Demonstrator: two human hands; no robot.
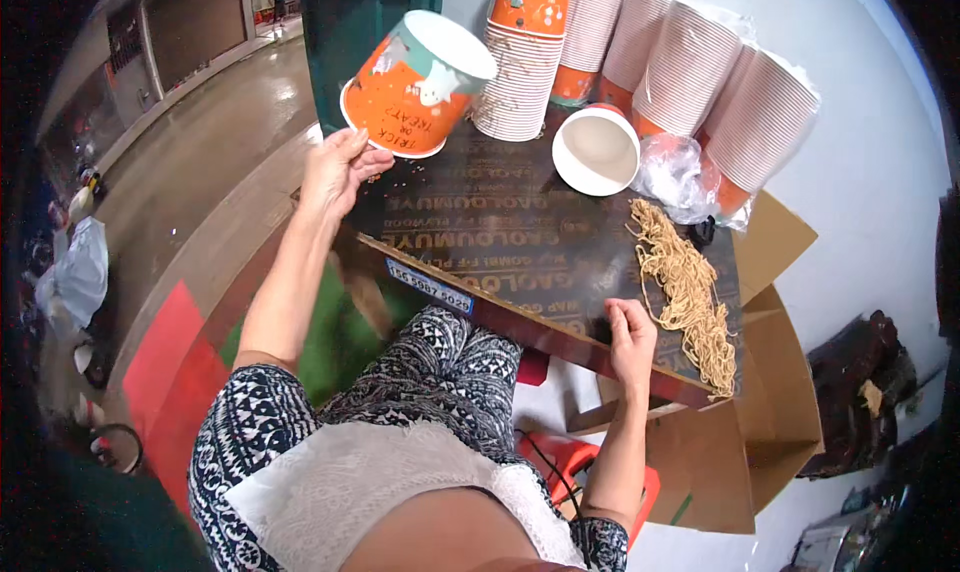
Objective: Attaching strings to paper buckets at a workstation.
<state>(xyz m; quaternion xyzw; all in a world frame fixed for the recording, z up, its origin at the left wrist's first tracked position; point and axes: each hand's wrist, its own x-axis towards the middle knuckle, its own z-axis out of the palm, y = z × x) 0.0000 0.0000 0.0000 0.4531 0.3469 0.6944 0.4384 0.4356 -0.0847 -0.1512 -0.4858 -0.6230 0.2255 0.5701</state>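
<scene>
1. Orange paper bucket with teal band and white ghost print (420,97): raised over the far left part of the tabletop, upside down and tilted, pale base uppermost.
2. Bare left hand (337,172): thumb and fingers closed on the lower rim of that bucket, grasping from the near side.
3. Bare right hand (631,342): at the near edge of the tabletop, fingers curled toward the thumb; cannot tell whether pinching anything.
4. Dark brown flat tabletop with faded printed lettering (475,242): in front of the patterned trousers (420,372).
5. Loose heap of thin tan string (685,287): along the right side, just beyond the right hand.
6. White-lined round paper bucket (597,154): toward the back, mouth facing the wearer.
7. Crumpled clear plastic bag (675,177): just right of that mouth.
8. Tall inverted stack of nested paper buckets (517,82): at the back, orange wall showing on top.
9. Plastic-wrapped upright bucket stacks (690,67): right of the inverted one.
10. Open brown cardboard box (785,372): beyond the right edge.
</scene>
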